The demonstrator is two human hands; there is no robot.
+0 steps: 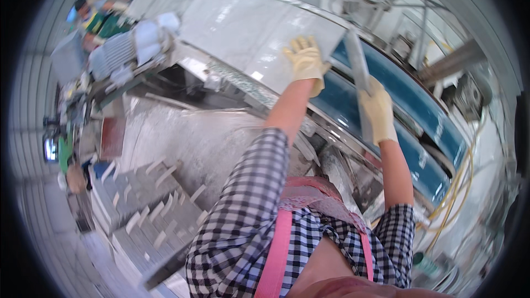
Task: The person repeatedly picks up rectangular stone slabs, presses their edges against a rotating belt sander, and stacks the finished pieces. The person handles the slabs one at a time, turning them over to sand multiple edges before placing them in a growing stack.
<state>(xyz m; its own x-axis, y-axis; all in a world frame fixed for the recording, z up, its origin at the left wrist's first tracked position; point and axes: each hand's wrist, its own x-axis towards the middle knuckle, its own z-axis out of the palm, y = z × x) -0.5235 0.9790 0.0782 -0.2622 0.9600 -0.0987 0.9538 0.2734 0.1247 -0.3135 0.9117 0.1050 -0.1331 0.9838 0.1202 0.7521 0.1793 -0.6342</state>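
Both my hands wear cream-coloured work gloves. My left hand (pixel 307 63) is open, its fingers spread over a smooth light-grey tile (pixel 243 25) that lies on the conveyor; the palm seems to rest on it. My right hand (pixel 377 111) is closed on a long pale tile (pixel 358 58), seen almost edge-on and tilted up over the belts. Part of my right fingers is hidden behind that tile. Two blue conveyor belts (pixel 345 104) run beneath it toward the lower right. Faint seams show across the grey surface under my left hand.
Several stacked grey tiles (pixel 160 226) with pale strips between them stand at lower left. Ribbed bluish-white bundles (pixel 118 47) sit at upper left, near a person in green (pixel 105 25). A motor (pixel 469 96) and a yellow hose (pixel 461 187) lie on the right.
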